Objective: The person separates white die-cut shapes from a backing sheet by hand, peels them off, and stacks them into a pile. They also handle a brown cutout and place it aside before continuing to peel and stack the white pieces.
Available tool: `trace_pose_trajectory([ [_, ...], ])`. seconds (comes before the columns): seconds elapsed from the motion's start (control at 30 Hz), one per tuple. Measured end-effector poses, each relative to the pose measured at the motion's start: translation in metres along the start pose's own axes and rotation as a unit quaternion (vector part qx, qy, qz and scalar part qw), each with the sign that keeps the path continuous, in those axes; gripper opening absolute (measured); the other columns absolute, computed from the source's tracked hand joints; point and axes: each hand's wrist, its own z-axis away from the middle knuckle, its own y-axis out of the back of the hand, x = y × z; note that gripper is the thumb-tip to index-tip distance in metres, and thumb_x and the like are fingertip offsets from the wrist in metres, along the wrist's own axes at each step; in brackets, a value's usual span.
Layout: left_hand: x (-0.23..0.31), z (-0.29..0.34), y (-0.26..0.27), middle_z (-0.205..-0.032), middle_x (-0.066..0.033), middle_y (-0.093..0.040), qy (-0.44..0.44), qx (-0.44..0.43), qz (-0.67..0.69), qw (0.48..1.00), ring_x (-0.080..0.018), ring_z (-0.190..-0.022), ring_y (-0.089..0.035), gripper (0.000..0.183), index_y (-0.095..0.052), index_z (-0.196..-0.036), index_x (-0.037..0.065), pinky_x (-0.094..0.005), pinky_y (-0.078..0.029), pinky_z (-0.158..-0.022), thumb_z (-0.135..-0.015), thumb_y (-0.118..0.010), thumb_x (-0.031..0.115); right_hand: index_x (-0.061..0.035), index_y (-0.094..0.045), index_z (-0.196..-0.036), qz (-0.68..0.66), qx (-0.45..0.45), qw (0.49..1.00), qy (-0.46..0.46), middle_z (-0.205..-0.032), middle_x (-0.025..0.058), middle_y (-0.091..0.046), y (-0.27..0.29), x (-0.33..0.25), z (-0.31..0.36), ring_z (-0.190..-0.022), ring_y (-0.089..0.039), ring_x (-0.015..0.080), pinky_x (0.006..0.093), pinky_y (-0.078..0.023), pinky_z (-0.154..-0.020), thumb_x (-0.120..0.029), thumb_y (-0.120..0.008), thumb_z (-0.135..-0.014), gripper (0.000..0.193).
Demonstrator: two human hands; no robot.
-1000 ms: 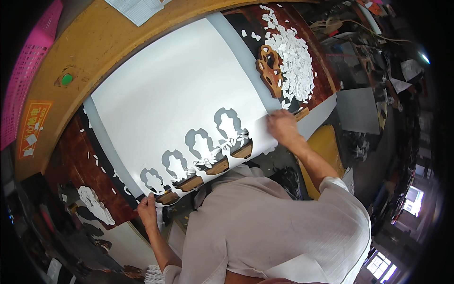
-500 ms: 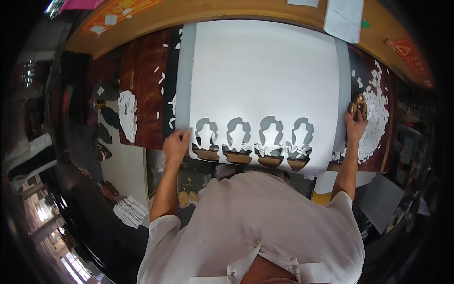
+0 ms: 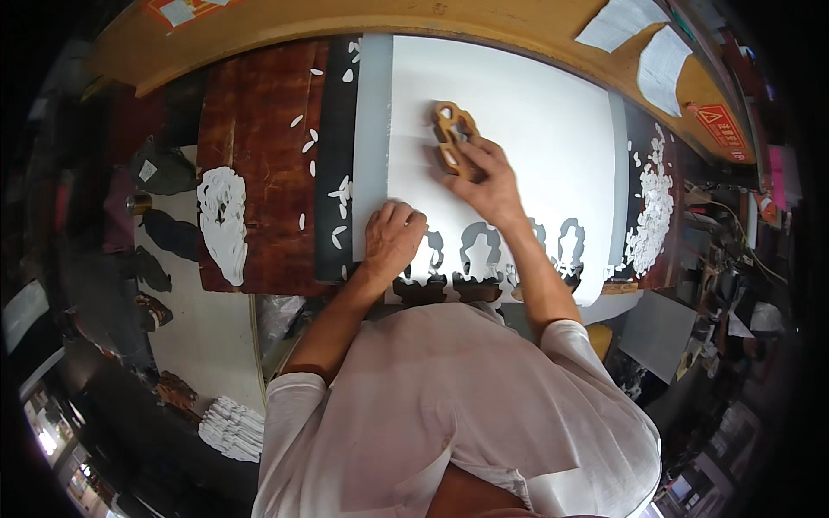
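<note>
A broad white sheet [image 3: 535,129] lies over a grey board [image 3: 371,129] in front of me. Along its near edge runs a row of cut-out openings [image 3: 570,246]. My right hand [image 3: 494,183] grips a yellowish-brown cutting die [image 3: 455,142], a curved outline with hollow sections, above the uncut left part of the sheet. Whether the die touches the sheet, I cannot tell. My left hand [image 3: 397,235] rests palm down at the sheet's left edge, beside the leftmost opening, its bent fingers slightly apart. It partly covers that corner, and my right forearm hides part of the row.
A white stack of cut pieces [image 3: 223,224] sits on the reddish-brown wooden board [image 3: 259,112] at left. Small white scraps [image 3: 652,207] heap up on the right. An orange-yellow machine beam [image 3: 345,30] crosses the far side. Another white bundle [image 3: 231,427] lies low at left.
My right hand has carried the cutting die from the scrap heap at right to above the sheet. My left hand has shifted from pinching near the sheet's left edge to resting on it.
</note>
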Motion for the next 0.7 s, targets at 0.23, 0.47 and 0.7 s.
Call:
trace_pose_trajectory([
  [0.23, -0.057, 0.069, 0.06, -0.102, -0.0132, -0.061, 0.229, 0.015, 0.006, 0.973, -0.0358, -0.092, -0.064, 0.031, -0.065, -0.11, 0.01, -0.047, -0.056, -0.075, -0.08, -0.071, 0.006, -0.0079, -0.074, -0.127, 0.241, 0.075, 0.963, 0.093, -0.139, 0.0203, -0.058, -0.076, -0.029, 0.0, -0.126, -0.055, 0.0417, 0.0508, -0.05, -0.104, -0.03, -0.088, -0.074, 0.059],
  [0.47, -0.079, 0.091, 0.048, -0.104, -0.0146, -0.063, 0.182, 0.08, 0.08, 0.977, -0.0376, -0.095, -0.062, 0.024, -0.068, -0.11, 0.007, -0.0473, -0.052, -0.083, -0.086, -0.069, 0.008, -0.0109, -0.074, -0.125, 0.254, 0.093, 0.958, 0.093, -0.143, 0.0144, -0.054, -0.096, -0.021, 0.001, -0.121, -0.05, 0.0425, 0.0557, -0.048, -0.099, -0.025, -0.086, -0.072, 0.057],
  [0.7, -0.064, 0.12, 0.047, -0.107, -0.0157, -0.064, 0.159, 0.071, 0.122, 0.977, -0.0363, -0.102, -0.06, 0.025, -0.066, -0.113, 0.006, -0.0491, -0.045, -0.092, -0.089, -0.07, 0.006, -0.0077, -0.073, -0.126, 0.269, 0.058, 0.958, 0.084, -0.142, 0.0139, -0.056, -0.088, -0.034, 0.005, -0.126, -0.052, 0.039, 0.0479, -0.052, -0.101, -0.026, -0.085, -0.078, 0.053],
])
